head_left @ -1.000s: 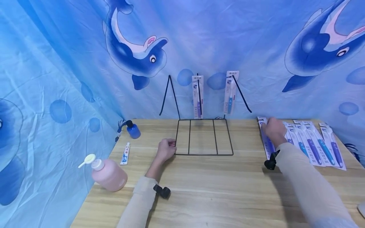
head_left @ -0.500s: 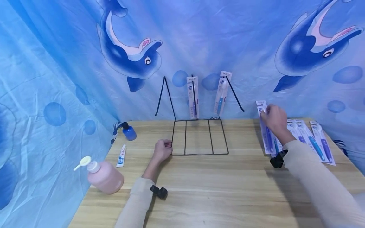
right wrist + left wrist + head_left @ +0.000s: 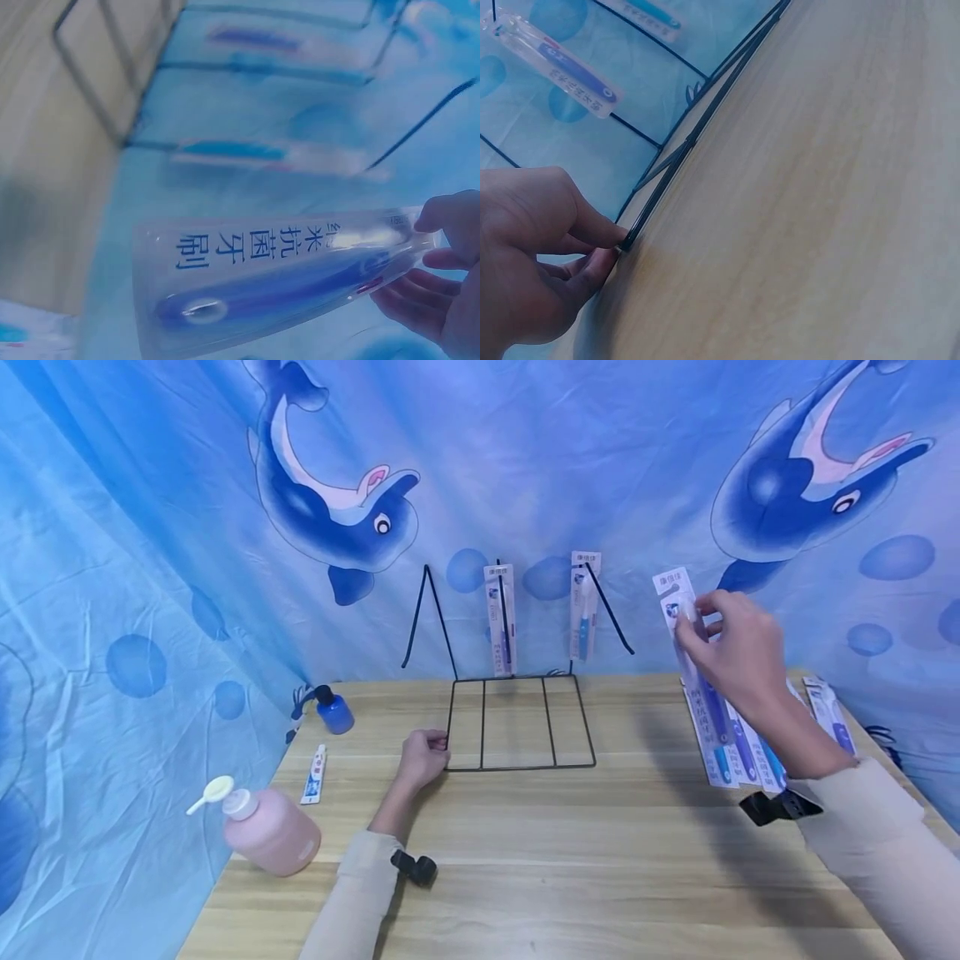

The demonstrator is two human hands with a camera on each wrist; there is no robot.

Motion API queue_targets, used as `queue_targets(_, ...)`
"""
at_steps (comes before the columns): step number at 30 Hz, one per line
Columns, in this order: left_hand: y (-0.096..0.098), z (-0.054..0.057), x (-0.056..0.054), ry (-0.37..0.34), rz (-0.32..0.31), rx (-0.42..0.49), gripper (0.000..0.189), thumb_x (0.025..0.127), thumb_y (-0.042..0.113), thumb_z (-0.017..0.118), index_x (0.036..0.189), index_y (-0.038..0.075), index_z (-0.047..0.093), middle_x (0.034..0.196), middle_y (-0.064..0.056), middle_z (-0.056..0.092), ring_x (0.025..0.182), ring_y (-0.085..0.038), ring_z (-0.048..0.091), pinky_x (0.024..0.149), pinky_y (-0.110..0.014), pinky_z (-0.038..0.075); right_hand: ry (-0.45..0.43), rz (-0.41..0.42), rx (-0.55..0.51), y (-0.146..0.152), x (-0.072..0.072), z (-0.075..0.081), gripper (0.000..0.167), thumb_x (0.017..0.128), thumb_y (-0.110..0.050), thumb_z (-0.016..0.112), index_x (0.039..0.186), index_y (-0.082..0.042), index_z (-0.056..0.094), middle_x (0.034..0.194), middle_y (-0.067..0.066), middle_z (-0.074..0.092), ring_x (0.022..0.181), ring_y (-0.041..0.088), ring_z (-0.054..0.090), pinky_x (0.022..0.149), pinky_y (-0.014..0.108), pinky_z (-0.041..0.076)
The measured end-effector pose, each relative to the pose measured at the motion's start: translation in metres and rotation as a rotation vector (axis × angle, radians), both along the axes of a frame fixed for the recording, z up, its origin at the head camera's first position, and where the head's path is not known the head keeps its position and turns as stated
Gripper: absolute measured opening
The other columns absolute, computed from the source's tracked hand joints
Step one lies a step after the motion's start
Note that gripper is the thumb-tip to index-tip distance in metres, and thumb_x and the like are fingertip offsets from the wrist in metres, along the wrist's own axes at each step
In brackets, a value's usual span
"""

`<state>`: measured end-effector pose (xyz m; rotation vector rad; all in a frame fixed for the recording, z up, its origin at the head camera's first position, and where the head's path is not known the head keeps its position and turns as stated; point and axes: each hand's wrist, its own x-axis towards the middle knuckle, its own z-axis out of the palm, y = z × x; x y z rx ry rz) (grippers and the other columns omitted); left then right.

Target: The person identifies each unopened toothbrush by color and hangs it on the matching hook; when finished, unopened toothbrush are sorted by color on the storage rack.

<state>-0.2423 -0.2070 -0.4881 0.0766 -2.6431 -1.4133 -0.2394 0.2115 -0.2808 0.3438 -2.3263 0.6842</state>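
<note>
Wire rack, mid-frame: left hand pinches its edge, presumably steadying it. Packaged toothbrush, right: right hand pinches upper half, presumably leaving top free.

From where I stand: left hand at lower left, thumb and fingers pinching the near corner of a black wire rack. Rack's frame runs diagonally up to the top edge, table on its right, blue cloth with darker round spots on its left. Purple toothbrush in a clear, lettered pack, slanted, a wire meeting its lower end. Blue toothbrush higher up, cut off by the edge. Shadow just below the hand.
</note>
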Motion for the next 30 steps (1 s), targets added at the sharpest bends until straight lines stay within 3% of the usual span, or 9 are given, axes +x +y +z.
queue_targets(2, -0.001, 0.000, 0.000, 0.008, 0.002, -0.008, 0.037, 0.074, -0.011, 0.063, 0.111, -0.014, 0.067, 0.088, -0.017, 0.069, 0.082, -0.028, 0.067, 0.078, -0.036, 0.059, 0.048, 0.029, 0.000, -0.007, 0.014, 0.011, 0.031, 0.094, -0.023, 0.063, 0.108, 0.005, 0.066, 0.101, 0.023, 0.065, 0.083, 0.040, 0.067, 0.058, 0.003, 0.036)
queue_targets(5, -0.001, 0.001, 0.000, 0.007, 0.007, -0.010, 0.037, 0.075, -0.011, 0.062, 0.111, -0.014, 0.067, 0.088, -0.017, 0.069, 0.083, -0.028, 0.067, 0.079, -0.036, 0.059, 0.118, 0.075, -0.004, -0.017, 0.034, 0.023, 0.029, 0.093, -0.022, 0.066, 0.105, 0.005, 0.068, 0.098, 0.020, 0.066, 0.080, 0.036, 0.068, 0.064, -0.004, 0.030)
queue_targets(10, 0.000, 0.001, 0.001, -0.004, 0.008, 0.000, 0.036, 0.076, -0.012, 0.062, 0.112, -0.013, 0.067, 0.089, -0.018, 0.069, 0.084, -0.029, 0.067, 0.080, -0.036, 0.059, 0.256, 0.182, -0.001, -0.038, 0.059, 0.032, 0.024, 0.086, -0.012, 0.074, 0.102, 0.005, 0.070, 0.090, 0.018, 0.067, 0.070, 0.031, 0.068, 0.064, -0.005, 0.034)
queue_targets(13, 0.000, 0.000, 0.000, -0.003, 0.010, 0.004, 0.037, 0.075, -0.012, 0.062, 0.111, -0.013, 0.068, 0.089, -0.017, 0.069, 0.083, -0.028, 0.067, 0.079, -0.035, 0.059, 0.294, 0.260, -0.006, -0.052, 0.068, 0.032, 0.023, 0.083, -0.007, 0.076, 0.101, 0.005, 0.071, 0.087, 0.017, 0.067, 0.068, 0.029, 0.068, 0.058, 0.002, 0.045)
queue_targets(17, 0.000, -0.002, -0.001, 0.002, 0.014, 0.003, 0.037, 0.075, -0.011, 0.062, 0.111, -0.013, 0.068, 0.088, -0.016, 0.069, 0.083, -0.027, 0.067, 0.079, -0.034, 0.059, 0.309, 0.353, -0.031, -0.073, 0.072, 0.025, 0.022, 0.080, -0.003, 0.078, 0.099, 0.005, 0.070, 0.086, 0.015, 0.066, 0.066, 0.025, 0.067, 0.050, 0.023, 0.056)
queue_targets(19, 0.000, -0.002, -0.001, -0.001, 0.015, 0.009, 0.037, 0.075, -0.011, 0.062, 0.111, -0.012, 0.068, 0.088, -0.015, 0.069, 0.083, -0.026, 0.066, 0.079, -0.034, 0.059, 0.308, 0.382, -0.044, -0.083, 0.073, 0.019, 0.021, 0.080, -0.001, 0.078, 0.098, 0.005, 0.069, 0.086, 0.015, 0.066, 0.066, 0.023, 0.067, 0.048, 0.027, 0.057)
queue_targets(26, 0.000, -0.001, 0.000, 0.019, 0.005, 0.003, 0.036, 0.074, -0.011, 0.063, 0.109, -0.013, 0.068, 0.088, -0.016, 0.069, 0.081, -0.026, 0.067, 0.077, -0.033, 0.059, 0.278, 0.444, -0.040, -0.114, 0.072, -0.007, 0.023, 0.078, 0.000, 0.078, 0.098, 0.005, 0.067, 0.089, 0.016, 0.065, 0.067, 0.021, 0.065, 0.047, 0.026, 0.055)
queue_targets(30, 0.001, 0.000, 0.001, 0.004, 0.012, 0.027, 0.036, 0.074, -0.012, 0.063, 0.110, -0.013, 0.068, 0.088, -0.017, 0.069, 0.082, -0.027, 0.067, 0.077, -0.033, 0.059, 0.270, 0.452, -0.020, -0.127, 0.066, -0.017, 0.021, 0.078, -0.003, 0.078, 0.097, 0.003, 0.069, 0.090, 0.014, 0.065, 0.061, 0.016, 0.058, 0.045, 0.021, 0.049)
